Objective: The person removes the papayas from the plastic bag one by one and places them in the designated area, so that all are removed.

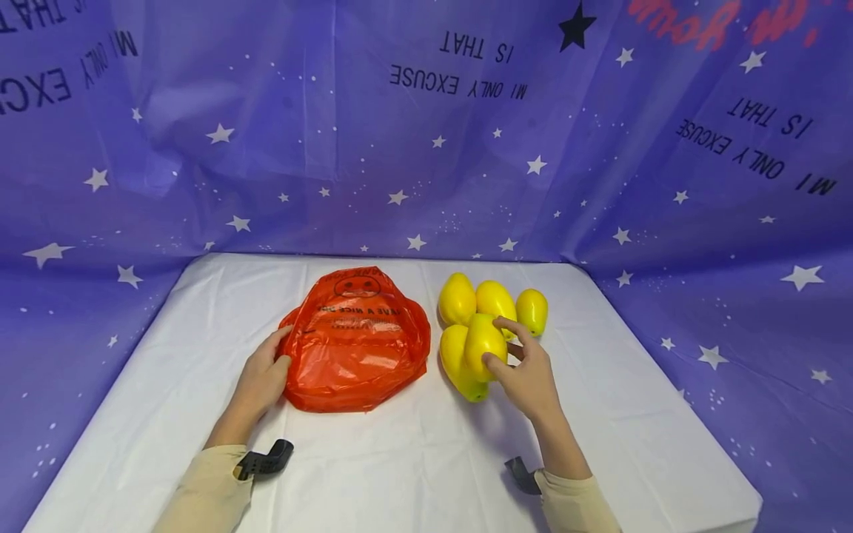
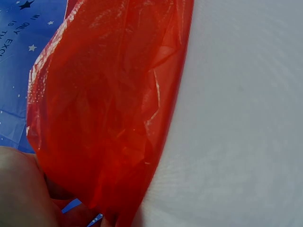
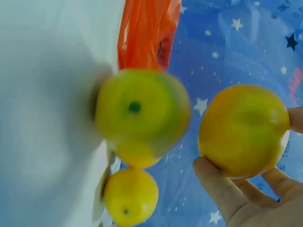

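In the head view a red plastic bag [image 1: 353, 348] with a printed face and lettering lies on the white table. Its left edge is pinched between thumb and fingers of my left hand [image 1: 261, 376]. The left wrist view shows the bag's crinkled side [image 2: 104, 104] up close. My right hand [image 1: 529, 370] grips a yellow mango [image 1: 485, 345], lifted off the table in the right wrist view. Just beneath it in the head view is another mango [image 1: 455, 355]. Behind stand more mangoes: one at the left [image 1: 457, 297], a middle one [image 1: 494, 297] and a smaller one [image 1: 532, 311].
White cloth [image 1: 393, 474] covers the table, which ends at a purple backdrop [image 1: 373, 148] with stars and lettering. Black wrist mounts [image 1: 266, 460] sit at both cuffs. The mango group stands right of the bag, with a narrow strip of cloth between.
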A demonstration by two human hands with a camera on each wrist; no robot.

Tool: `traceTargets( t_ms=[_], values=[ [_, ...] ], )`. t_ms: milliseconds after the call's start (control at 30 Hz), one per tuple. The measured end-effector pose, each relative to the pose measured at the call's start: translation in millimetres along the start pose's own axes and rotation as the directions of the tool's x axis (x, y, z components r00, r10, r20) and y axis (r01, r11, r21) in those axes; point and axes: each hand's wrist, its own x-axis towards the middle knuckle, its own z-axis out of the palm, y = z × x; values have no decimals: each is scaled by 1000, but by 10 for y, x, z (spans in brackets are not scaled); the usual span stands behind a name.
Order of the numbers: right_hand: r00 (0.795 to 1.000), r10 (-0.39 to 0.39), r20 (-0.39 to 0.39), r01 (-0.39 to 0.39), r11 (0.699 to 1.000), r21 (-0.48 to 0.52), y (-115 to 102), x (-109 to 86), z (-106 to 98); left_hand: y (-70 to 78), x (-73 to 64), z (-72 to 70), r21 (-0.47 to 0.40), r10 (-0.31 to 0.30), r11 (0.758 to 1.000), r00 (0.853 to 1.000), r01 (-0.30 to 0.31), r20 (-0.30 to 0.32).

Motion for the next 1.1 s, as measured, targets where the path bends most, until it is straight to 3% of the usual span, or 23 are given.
traceTargets(
  t_ms=[133, 367, 600, 833, 1100],
  values=[
    [998, 53, -15, -53, 999, -8, -42, -45, -120, 11, -1, -9, 10, 5, 1000, 1000, -5, 2],
    [996, 66, -63, -66, 998, -10, 407, 19, -190, 32, -4, -30, 18, -11, 1000, 1000, 11, 6],
    [986, 145, -79, -153, 982, -109, 597, 19, -245, 43, -17, -20, 9, -12, 1000, 1000, 12, 10],
    [978, 209, -23, -209, 952, -223, 785, 64, -217, 45, 38, -1, -8, 30, 1000, 999, -30, -10],
    [970, 240, 19, -227, 936, -269, 980, 161, -171, -60, 119, 125, -18, 84, 996, 996, -85, -38]
  ],
)
